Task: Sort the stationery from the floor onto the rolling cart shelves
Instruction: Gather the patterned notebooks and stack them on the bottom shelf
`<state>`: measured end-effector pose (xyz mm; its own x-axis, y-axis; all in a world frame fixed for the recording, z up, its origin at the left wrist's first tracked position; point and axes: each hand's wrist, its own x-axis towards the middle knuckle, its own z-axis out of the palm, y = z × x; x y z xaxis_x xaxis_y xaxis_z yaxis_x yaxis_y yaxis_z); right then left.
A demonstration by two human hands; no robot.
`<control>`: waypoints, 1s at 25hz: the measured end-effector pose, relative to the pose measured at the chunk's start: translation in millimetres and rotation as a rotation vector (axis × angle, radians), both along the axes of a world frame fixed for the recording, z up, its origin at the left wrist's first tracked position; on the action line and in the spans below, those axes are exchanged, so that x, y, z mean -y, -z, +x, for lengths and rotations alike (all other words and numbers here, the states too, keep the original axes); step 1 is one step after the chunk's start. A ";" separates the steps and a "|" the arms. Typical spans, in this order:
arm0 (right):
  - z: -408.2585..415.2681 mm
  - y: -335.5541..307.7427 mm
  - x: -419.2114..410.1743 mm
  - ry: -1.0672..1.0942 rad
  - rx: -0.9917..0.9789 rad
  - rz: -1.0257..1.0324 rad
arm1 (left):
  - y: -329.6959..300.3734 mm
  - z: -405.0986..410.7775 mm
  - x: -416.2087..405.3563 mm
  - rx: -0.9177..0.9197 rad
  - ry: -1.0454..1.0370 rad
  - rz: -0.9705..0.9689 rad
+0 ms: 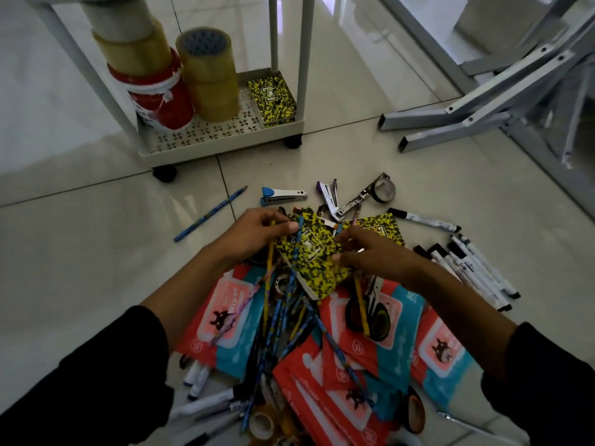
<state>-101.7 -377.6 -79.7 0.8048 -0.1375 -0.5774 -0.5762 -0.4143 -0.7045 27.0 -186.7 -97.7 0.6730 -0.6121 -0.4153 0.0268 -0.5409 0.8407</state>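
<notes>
Left hand (257, 231): fingers curled, pinching pencils (291, 278) against the yellow-black notebook (314, 262). Right hand (370, 249): gripping the notebook's right edge. Notebook: frame centre, held between both hands above the floor pile. Rolling cart (225, 146): upper left, bottom shelf bearing tape rolls (209, 75) and a matching notebook (272, 99).

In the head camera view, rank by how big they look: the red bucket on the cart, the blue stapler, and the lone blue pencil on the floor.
Largest to smallest:
1. red bucket
2. blue pencil, long but thin
3. blue stapler
The bucket sits farther from the camera, so it is likely bigger still.
</notes>
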 end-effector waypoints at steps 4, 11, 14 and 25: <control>25.2 -14.5 3.3 -0.355 -0.055 -0.378 | -15.9 2.6 -17.3 0.039 0.013 -0.005; 89.8 22.5 -32.1 -0.426 0.183 -0.630 | -16.5 7.4 -36.1 0.087 -0.086 -0.046; 88.4 38.2 -43.2 -0.408 0.236 -0.813 | -15.9 5.9 -39.0 0.046 -0.191 -0.131; 99.2 24.5 -31.0 -0.262 0.071 -0.532 | -12.8 8.5 -39.7 -0.022 -0.511 -0.293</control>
